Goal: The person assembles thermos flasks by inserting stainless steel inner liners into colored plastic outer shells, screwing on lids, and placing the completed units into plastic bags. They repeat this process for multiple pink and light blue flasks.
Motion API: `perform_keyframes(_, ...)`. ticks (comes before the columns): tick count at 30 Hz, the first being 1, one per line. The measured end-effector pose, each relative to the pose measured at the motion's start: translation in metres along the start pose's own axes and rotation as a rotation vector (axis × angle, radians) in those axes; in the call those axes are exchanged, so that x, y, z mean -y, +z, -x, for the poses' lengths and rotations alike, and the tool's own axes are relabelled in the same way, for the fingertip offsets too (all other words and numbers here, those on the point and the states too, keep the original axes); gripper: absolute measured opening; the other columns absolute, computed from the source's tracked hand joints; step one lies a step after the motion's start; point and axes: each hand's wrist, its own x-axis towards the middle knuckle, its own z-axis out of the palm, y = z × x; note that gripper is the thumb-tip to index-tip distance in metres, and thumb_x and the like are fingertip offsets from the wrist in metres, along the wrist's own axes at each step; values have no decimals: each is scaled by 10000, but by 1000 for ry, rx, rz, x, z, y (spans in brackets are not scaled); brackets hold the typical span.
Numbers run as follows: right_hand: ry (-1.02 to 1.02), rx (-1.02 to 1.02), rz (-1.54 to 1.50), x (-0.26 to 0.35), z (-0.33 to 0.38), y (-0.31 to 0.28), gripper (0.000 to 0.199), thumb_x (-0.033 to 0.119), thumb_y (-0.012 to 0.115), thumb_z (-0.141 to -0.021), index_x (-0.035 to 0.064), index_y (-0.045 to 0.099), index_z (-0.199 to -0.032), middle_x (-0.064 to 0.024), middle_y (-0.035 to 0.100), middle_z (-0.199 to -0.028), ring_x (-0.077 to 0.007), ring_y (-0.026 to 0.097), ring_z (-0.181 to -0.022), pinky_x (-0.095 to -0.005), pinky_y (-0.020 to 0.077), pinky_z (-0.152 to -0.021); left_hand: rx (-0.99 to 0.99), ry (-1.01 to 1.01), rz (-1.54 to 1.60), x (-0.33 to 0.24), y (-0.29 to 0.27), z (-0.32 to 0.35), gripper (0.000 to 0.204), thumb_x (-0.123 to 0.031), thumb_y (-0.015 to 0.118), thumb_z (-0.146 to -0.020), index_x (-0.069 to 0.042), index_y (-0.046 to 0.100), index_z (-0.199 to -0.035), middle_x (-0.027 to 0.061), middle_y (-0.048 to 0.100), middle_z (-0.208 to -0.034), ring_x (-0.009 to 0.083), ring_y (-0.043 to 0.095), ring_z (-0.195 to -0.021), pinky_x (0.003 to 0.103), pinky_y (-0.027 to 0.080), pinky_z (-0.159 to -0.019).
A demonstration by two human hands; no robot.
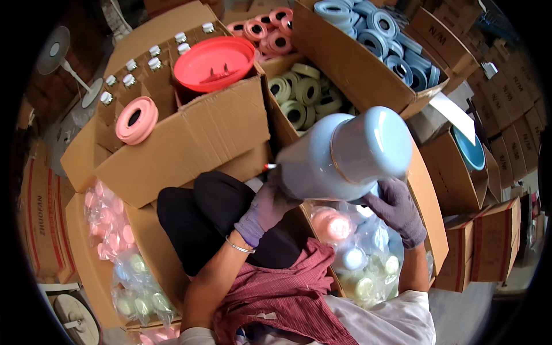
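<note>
A glossy light-blue thermos flask [310,155] with a domed lid [382,141] lies tilted across the middle of the view, lid end up to the right. My left hand [270,204], in a grey-purple glove, closes on its lower end. Under the lid end, my right hand [397,210], gloved alike, supports the flask with curled fingers partly hidden behind it. A small red-and-white tip [269,167] shows beside my left hand; what it belongs to is hidden.
Ahead stands a divided carton [201,132] with silvery-capped bottles, a red basin [215,57] and a pink ring [137,119]. Other cartons hold blue rings [382,23], green rings [305,92] and pink rings [279,41]. Bagged pastel parts [356,253] lie beside my right arm.
</note>
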Motion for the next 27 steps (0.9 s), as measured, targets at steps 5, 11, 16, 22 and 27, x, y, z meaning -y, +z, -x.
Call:
perform_keyframes(5, 159, -44, -696, 45, -14, 22, 389, 288, 560, -1006, 32, 572, -1298, -100, 630, -1178, -213, 636, -1008, -351, 544, -857, -129, 1055, -1110, -86, 16, 50, 464, -244, 508, -1007, -52, 441, -1424, 112, 549, -1341, 227, 534, -1208, 362, 457, -1010)
perform_keyframes(11, 409, 385, -1341, 69, -23, 94, 843, 482, 693, -881, 169, 233, -1514, -178, 433, -1439, -415, 539, -1238, -548, 594, -842, -172, 1024, -968, -180, -5, 159, 294, -216, 553, -985, -2, 642, -1167, 18, 675, -1025, 108, 595, -915, 267, 475, -804)
perform_keyframes(16, -1056, -145, 229, 89, -69, 115, 690, 175, 810, -655, 257, 490, -1261, -157, 453, -1225, -438, 566, -1063, -477, 586, -757, -640, 1003, -1346, -206, 6, 193, 334, -256, 546, -980, 33, 666, -1096, 42, 681, -989, 122, 604, -895, 272, 483, -800)
perform_keyframes(22, -968, -423, 283, 135, -173, 81, 766, 106, 789, -665, 43, 423, -1336, -250, 487, -1291, -444, 489, -1206, -524, 411, -1041, -528, 1143, -1152, -229, -20, 221, 354, -250, 626, -917, 40, 682, -1113, 124, 697, -1026, 217, 641, -951, 344, 496, -860)
perform_keyframes(27, -388, -139, 321, 123, -366, 115, 876, 438, 744, -707, 108, 402, -1442, -238, 483, -1344, -388, 526, -1240, -463, 444, -1043, 248, 837, -1641, -222, 6, 205, 455, -217, 839, -745, -61, 714, -1154, 117, 685, -920, 280, 628, -956, 392, 470, -889)
